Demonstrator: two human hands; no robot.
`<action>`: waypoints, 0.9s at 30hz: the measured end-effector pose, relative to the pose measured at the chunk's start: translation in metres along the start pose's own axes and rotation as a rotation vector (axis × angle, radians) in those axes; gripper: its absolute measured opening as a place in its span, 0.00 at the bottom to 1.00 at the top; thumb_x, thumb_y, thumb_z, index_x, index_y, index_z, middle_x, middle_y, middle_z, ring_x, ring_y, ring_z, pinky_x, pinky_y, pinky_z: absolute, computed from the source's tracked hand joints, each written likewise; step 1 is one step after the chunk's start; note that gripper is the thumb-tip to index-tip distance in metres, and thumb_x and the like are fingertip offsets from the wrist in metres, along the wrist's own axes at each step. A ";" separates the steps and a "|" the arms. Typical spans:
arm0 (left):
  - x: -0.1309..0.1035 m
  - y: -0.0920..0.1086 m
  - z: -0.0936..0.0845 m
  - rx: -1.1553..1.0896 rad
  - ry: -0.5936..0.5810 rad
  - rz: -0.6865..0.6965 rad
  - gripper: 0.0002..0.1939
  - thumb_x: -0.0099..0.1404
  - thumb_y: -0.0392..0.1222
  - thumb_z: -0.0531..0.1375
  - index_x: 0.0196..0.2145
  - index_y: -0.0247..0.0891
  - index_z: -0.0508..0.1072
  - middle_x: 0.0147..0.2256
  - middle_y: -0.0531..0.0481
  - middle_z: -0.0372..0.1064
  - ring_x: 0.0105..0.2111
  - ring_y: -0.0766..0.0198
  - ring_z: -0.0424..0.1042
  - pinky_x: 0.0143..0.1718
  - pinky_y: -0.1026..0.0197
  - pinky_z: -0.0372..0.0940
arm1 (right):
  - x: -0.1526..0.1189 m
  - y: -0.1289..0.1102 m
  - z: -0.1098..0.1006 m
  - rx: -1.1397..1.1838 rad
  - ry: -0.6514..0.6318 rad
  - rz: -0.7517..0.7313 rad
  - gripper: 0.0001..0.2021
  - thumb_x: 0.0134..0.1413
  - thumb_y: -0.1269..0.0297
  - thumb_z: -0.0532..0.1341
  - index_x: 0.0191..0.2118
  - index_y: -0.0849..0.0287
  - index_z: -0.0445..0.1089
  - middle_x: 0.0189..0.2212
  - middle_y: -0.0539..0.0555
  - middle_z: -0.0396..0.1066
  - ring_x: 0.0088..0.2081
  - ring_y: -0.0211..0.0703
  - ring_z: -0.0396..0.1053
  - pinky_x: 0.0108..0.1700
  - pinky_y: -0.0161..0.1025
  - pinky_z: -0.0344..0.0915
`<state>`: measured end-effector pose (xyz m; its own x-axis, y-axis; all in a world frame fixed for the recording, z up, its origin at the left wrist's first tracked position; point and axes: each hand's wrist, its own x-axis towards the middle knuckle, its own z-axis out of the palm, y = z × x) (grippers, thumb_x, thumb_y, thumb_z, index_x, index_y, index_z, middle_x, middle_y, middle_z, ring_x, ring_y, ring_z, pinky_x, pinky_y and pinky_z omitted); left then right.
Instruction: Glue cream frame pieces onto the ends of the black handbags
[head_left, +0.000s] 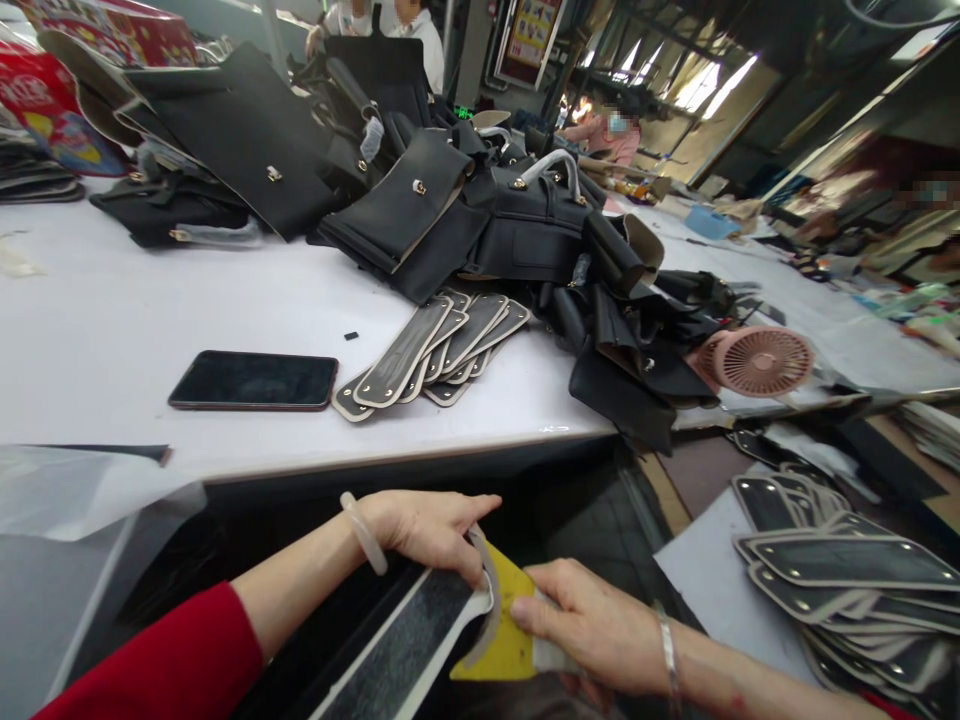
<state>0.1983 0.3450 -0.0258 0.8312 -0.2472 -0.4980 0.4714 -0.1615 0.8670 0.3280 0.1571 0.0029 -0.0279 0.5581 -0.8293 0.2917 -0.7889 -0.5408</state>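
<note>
head view: the left hand (431,532) has its grip pinched on the far end of a long, dark-grey, leather-like strip with pale edging (405,640), below the near edge of the white table (97,310). the right hand (592,628) grasps a flat yellow blade-like piece (499,655) beside that end. the strip looks light and bendy, perhaps slippery on its face; its edges seem the surest hold.

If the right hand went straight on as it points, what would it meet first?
Beyond the flat yellow piece it holds, the right hand would probably first meet the curled end of the pale-edged dark strip by the left hand, though depth is unclear.
</note>
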 end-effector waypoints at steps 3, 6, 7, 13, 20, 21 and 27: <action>0.000 0.000 0.000 0.002 -0.009 -0.002 0.56 0.51 0.42 0.64 0.69 0.28 0.38 0.44 0.42 0.77 0.42 0.50 0.76 0.35 0.61 0.67 | 0.002 -0.001 0.003 0.037 -0.019 0.036 0.12 0.61 0.58 0.53 0.38 0.61 0.68 0.15 0.44 0.64 0.09 0.29 0.54 0.10 0.24 0.52; -0.002 0.000 -0.001 0.018 -0.001 -0.009 0.56 0.50 0.41 0.64 0.69 0.29 0.38 0.44 0.42 0.77 0.41 0.51 0.76 0.34 0.62 0.67 | 0.004 -0.001 0.007 0.068 -0.026 0.074 0.12 0.61 0.58 0.52 0.38 0.61 0.67 0.15 0.44 0.64 0.09 0.29 0.54 0.10 0.25 0.54; -0.002 0.000 -0.001 0.018 0.006 -0.011 0.56 0.50 0.40 0.64 0.69 0.29 0.38 0.44 0.42 0.77 0.41 0.51 0.76 0.33 0.62 0.67 | 0.004 0.000 0.009 0.073 -0.025 0.085 0.12 0.61 0.58 0.52 0.39 0.61 0.67 0.15 0.44 0.64 0.09 0.30 0.54 0.10 0.25 0.54; -0.003 -0.001 0.000 -0.044 0.042 -0.030 0.57 0.48 0.39 0.65 0.69 0.30 0.39 0.42 0.44 0.77 0.40 0.53 0.75 0.35 0.63 0.67 | 0.005 0.001 0.018 0.113 -0.001 0.125 0.12 0.62 0.56 0.53 0.37 0.60 0.64 0.14 0.45 0.64 0.09 0.30 0.56 0.10 0.25 0.55; 0.001 -0.008 0.007 -0.192 0.050 -0.001 0.59 0.46 0.36 0.64 0.70 0.35 0.36 0.38 0.47 0.77 0.37 0.54 0.74 0.29 0.63 0.63 | 0.009 0.003 0.032 0.150 0.060 0.154 0.14 0.63 0.55 0.51 0.37 0.60 0.64 0.13 0.44 0.62 0.10 0.29 0.56 0.13 0.23 0.56; 0.001 -0.009 0.008 -0.207 0.055 0.001 0.60 0.46 0.36 0.64 0.70 0.36 0.36 0.37 0.47 0.76 0.36 0.54 0.73 0.28 0.63 0.63 | 0.009 0.002 0.032 0.152 0.060 0.158 0.14 0.63 0.54 0.51 0.37 0.60 0.64 0.13 0.44 0.62 0.10 0.29 0.56 0.13 0.24 0.56; 0.003 -0.012 0.011 -0.290 0.080 0.044 0.62 0.41 0.31 0.63 0.69 0.38 0.37 0.43 0.50 0.70 0.32 0.63 0.68 0.28 0.65 0.60 | 0.006 -0.005 0.027 0.161 0.029 0.157 0.13 0.62 0.54 0.51 0.36 0.59 0.62 0.13 0.44 0.62 0.09 0.30 0.55 0.12 0.24 0.52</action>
<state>0.1920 0.3359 -0.0376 0.8681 -0.1700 -0.4665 0.4890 0.1302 0.8625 0.3007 0.1570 -0.0031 0.0342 0.4302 -0.9021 0.1344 -0.8964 -0.4224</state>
